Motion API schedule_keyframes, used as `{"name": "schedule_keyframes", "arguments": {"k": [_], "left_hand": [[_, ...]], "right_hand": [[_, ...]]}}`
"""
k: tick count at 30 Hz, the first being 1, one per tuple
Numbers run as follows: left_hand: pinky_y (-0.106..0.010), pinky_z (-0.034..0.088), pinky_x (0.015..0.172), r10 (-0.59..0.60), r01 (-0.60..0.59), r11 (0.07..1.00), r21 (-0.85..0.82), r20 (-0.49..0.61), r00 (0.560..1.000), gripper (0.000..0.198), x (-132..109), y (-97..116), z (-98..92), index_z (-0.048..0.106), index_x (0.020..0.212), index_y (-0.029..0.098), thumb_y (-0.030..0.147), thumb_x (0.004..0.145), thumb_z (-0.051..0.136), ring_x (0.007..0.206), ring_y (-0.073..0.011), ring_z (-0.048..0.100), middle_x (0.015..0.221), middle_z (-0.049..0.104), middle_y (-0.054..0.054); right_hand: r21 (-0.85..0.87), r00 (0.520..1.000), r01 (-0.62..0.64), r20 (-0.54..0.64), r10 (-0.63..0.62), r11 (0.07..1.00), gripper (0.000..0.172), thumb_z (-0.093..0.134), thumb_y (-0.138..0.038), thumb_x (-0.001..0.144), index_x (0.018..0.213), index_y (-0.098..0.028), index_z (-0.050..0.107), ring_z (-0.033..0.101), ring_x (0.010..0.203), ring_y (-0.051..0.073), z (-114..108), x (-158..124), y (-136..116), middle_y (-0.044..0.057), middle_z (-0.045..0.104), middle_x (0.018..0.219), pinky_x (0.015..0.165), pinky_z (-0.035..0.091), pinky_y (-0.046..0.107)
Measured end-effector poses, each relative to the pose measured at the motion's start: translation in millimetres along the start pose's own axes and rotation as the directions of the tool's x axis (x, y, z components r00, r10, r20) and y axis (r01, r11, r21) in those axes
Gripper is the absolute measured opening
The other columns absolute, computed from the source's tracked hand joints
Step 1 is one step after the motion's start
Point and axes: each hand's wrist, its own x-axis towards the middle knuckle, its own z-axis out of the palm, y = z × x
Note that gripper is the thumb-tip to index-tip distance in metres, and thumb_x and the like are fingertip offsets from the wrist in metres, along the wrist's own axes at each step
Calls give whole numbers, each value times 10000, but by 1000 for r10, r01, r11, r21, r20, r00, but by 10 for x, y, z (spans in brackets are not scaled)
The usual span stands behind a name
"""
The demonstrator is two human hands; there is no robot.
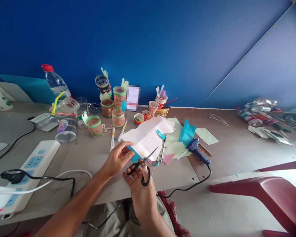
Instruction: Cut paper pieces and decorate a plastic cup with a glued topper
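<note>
My right hand grips black-handled scissors, fingers through the loops, blades open and pointing up to the right. My left hand pinches a small teal piece of paper held at the scissor blades. Just beyond lies a large white sheet of paper on the grey table.
A blue glue gun with black cord lies right of the papers, beside teal and pale green sheets. Decorated cups, a water bottle and plastic containers stand at the back. A white power strip sits left. A red plastic chair is at right.
</note>
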Motion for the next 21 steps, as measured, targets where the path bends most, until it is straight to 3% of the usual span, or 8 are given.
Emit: {"name": "schedule_keyframes", "arguments": {"k": [3,6,13,16,18,21], "left_hand": [[-291,477,682,-38,40,999,-34,50,998,358,10,44,-23,678,965,169,457,752,681,718,-185,619,706,657,-37],[-285,469,686,-99,111,992,-64,167,981,355,14,103,-51,704,922,164,485,775,662,686,-166,602,691,668,-43],[-308,499,716,-207,298,945,-133,461,863,348,-39,153,-95,718,938,175,486,793,660,722,-184,660,953,720,-113],[-329,515,707,-243,346,934,-88,551,798,366,-52,178,-109,725,886,167,513,793,650,682,-195,666,894,730,-132],[-331,522,686,-287,398,914,-73,577,765,396,-52,219,-87,725,904,157,529,790,648,668,-196,670,952,725,-155],[-323,531,652,-372,504,856,-119,534,759,441,-61,278,27,715,956,144,536,756,686,672,-193,673,1017,704,-159]], "right_hand": [[18,1000,-9,-5,9,1000,350,777,-469,684,863,-241,580,596,767,157,-43,-38,-66,-13,606,810,808,511,379],[32,999,-40,-18,40,999,347,777,-461,686,875,-241,587,595,755,155,-130,-104,-126,-11,605,801,783,511,360],[-1,995,-76,-62,76,997,412,798,-461,662,954,-254,593,603,742,160,-414,-199,-285,-4,608,796,726,517,327],[-22,998,-45,-53,44,999,345,760,-461,714,937,-255,595,600,740,153,-480,-215,-359,-6,600,800,728,518,319],[-34,1000,-16,-27,15,999,300,727,-458,754,932,-254,596,595,754,154,-501,-222,-403,-1,601,821,735,517,319],[-29,1000,-5,-8,4,1000,307,716,-456,769,980,-266,599,591,761,157,-520,-217,-450,-3,603,833,741,517,323]]}}
